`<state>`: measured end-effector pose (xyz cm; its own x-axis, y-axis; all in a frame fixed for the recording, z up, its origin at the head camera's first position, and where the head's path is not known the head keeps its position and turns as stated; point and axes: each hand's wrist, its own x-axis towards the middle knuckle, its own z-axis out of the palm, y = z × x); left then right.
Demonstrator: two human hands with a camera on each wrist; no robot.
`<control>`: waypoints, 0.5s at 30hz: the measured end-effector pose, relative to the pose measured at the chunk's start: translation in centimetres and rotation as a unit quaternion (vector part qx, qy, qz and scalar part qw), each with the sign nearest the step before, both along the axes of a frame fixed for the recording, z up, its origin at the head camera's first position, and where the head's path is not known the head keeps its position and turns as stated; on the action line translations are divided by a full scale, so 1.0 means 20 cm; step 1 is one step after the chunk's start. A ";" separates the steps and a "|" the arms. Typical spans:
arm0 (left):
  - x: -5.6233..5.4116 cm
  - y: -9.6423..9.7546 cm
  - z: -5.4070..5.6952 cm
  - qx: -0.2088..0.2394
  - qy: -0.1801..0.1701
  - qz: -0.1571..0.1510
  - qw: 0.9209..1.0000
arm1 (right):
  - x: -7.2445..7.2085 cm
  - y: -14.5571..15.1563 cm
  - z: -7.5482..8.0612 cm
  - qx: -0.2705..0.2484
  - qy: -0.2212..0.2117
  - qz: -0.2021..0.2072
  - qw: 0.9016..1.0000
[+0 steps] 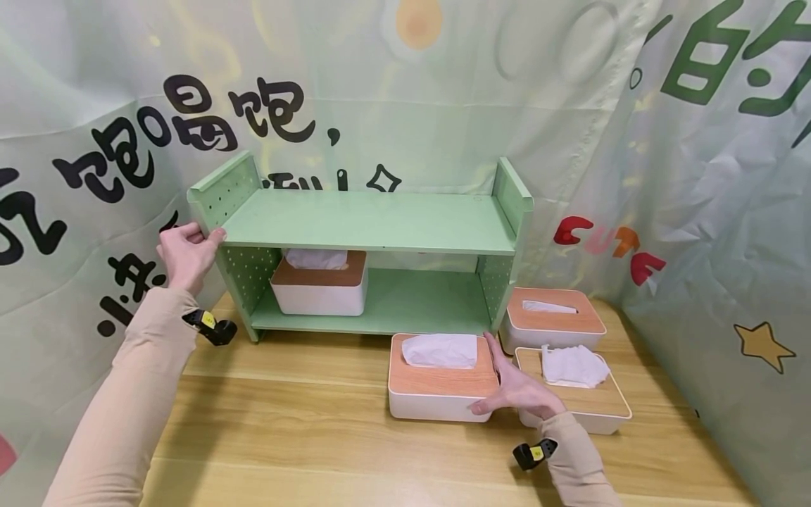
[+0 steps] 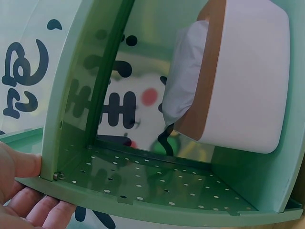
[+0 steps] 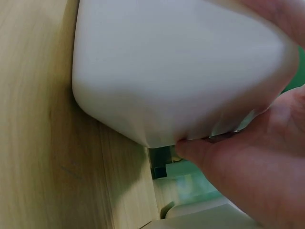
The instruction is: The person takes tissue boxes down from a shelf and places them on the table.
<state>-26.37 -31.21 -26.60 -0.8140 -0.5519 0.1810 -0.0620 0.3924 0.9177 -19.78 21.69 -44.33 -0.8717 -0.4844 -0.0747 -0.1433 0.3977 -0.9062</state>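
A green two-tier shelf stands at the back of the table. My left hand grips its left side panel; in the left wrist view the thumb lies on the inner side and the fingers curl under the panel's edge. In front of the shelf sits a tissue box with a white body, wood-look lid and a tissue sticking out. My right hand holds this box by its right end, thumb at the front corner and fingers toward the back. The right wrist view shows the white body close up.
Another tissue box stands on the shelf's lower tier, at the left. Two more are right of the held one: one behind, one nearer. Printed cloth hangs behind and along the sides of the wooden table.
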 end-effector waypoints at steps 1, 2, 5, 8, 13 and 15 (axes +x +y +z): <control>0.00 0.00 0.00 0.002 0.003 -0.002 1.000 | 0.00 0.00 0.00 0.000 0.000 0.000 1.000; 0.00 0.00 0.00 0.002 0.005 -0.003 1.000 | 0.00 0.00 0.00 -0.001 0.000 0.000 1.000; 0.00 0.00 0.00 0.002 0.008 -0.003 1.000 | 0.00 0.00 0.00 -0.001 0.000 0.001 1.000; 0.00 0.00 0.00 -0.005 0.001 0.003 1.000 | 0.00 0.00 -0.01 -0.003 0.000 0.003 1.000; 0.00 0.00 0.00 -0.012 -0.013 0.008 1.000 | -0.01 0.01 -0.01 -0.011 0.002 0.012 1.000; -0.01 0.00 0.00 -0.011 -0.013 0.008 1.000 | 0.00 0.01 -0.02 -0.015 0.002 0.015 1.000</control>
